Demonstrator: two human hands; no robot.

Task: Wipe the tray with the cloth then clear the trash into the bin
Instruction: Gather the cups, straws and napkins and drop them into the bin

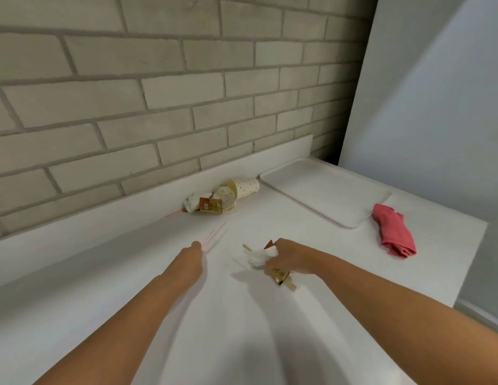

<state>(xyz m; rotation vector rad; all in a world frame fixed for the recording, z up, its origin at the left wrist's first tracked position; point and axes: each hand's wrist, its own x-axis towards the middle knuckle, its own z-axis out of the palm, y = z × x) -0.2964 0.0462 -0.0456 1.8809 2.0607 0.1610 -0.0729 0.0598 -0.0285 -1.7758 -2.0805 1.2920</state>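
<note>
A white tray lies flat at the back right of the white counter, with a crumpled pink cloth just to its right. My right hand is shut on a bunch of trash: white tissue, wooden sticks and a gold wrapper. My left hand rests on the counter with its fingertips pinched on the end of red-striped straws. More trash is piled against the wall: two dotted paper cups on their sides, a gold wrapper and a tissue. No bin is in view.
A grey brick wall backs the counter behind a low white upstand. A white panel stands at the right. The counter's right edge drops off just past the cloth.
</note>
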